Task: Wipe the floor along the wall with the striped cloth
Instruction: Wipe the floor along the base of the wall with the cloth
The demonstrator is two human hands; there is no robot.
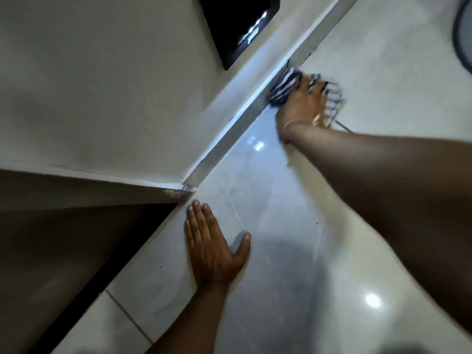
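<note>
Two bare hands on a glossy tiled floor, one pressing a striped cloth at the wall's base.

The right hand (302, 103) lies spread flat on the striped cloth (283, 86), a crumpled, motion-blurred rag with dark and white bands touching the skirting (229, 139). The left hand (212, 245) rests flat on the floor (268, 205), fingers together, thumb out, nearer the skirting's corner.

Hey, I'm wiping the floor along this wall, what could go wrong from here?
The left hand props flat on glossy floor tile; if the tile is damp, it might slide. The right hand pushes the striped cloth against the skirting, so knuckles may scrape it.
</note>
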